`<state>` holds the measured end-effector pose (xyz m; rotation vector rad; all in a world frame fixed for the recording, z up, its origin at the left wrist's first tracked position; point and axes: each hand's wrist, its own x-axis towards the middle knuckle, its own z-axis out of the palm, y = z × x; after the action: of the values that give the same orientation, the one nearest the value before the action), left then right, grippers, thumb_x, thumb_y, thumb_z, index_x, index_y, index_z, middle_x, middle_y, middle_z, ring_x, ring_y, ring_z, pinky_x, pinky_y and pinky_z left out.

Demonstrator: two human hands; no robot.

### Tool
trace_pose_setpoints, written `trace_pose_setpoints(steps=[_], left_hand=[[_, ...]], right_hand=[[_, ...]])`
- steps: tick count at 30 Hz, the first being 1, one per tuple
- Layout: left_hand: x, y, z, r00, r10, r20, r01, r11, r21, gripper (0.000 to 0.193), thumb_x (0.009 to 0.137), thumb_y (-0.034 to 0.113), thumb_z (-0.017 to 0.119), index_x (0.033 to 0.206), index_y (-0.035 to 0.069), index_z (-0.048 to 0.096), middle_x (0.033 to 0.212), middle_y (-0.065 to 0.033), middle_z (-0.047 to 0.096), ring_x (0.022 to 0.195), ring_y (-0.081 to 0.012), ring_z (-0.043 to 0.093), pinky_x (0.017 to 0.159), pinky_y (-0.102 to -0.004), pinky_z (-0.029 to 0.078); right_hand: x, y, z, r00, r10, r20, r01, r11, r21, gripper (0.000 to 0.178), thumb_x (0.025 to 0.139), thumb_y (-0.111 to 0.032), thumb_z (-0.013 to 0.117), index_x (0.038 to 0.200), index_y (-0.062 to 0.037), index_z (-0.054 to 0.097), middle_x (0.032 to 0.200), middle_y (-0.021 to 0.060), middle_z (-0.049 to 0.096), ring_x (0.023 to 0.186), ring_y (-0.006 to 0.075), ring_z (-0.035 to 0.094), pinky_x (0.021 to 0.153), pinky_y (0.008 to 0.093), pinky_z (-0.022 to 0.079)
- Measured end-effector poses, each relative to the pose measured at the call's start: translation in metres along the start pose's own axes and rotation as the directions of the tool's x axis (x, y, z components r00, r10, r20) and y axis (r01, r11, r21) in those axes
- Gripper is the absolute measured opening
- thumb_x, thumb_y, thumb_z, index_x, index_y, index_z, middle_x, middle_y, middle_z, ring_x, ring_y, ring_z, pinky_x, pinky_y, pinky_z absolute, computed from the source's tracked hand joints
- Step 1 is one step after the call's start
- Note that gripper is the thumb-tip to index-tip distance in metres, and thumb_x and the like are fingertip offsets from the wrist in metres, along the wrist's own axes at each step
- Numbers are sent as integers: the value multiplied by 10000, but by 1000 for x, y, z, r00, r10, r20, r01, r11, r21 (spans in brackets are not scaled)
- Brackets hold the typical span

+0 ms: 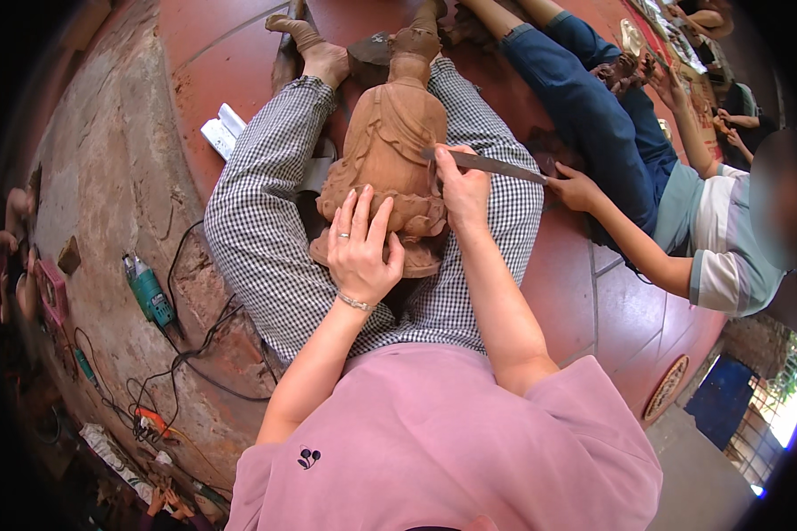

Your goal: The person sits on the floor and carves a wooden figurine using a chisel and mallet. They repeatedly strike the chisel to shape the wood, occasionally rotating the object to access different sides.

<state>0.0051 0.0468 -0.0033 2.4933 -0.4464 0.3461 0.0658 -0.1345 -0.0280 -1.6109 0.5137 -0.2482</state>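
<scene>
While a pink box [53, 290] sits far left, contents unclear, a green power tool [150, 291] lies on rough concrete [102, 190]. The left hand [361, 250] spreads open across the base [421, 216] of a robed, carved brown statue [397, 124] between checked trouser legs [259, 212]; the right hand [464, 191] grips a flat, dark file [505, 168] at its side, red tiles [560, 274] beyond.

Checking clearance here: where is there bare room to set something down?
Right: red tiled floor, between the right trouser leg, the pink sleeve and the co-worker's forearm. Left: rough concrete above the green power tool. Crowded: the black cables below that tool, and around the carved figure, with the left hand and right hand at it.
</scene>
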Motion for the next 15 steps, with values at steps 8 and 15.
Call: trace_pose_setpoints(steps=[8,15], left_hand=[[1,0,-2,1000,-1,7,1,1000,2,545,749,148,653,1292,107,666,1452,-146,554,1362,-356,496,1100,-487,418],[4,0,-6,1000,11,2,-11,1000,-3,531,748,127,658,1277,92,673,1429,-146,575,1352,-349,513,1077,-465,445]], right_hand=[[-3,6,-5,999,46,-6,-45,997,66,187,957,-134,690,1033,35,712,791,-20,611,677,43,487,617,204,395],[20,-7,14,994,-3,-110,13,996,88,156,955,-129,694,992,22,695,856,6,658,775,77,558,725,236,455]])
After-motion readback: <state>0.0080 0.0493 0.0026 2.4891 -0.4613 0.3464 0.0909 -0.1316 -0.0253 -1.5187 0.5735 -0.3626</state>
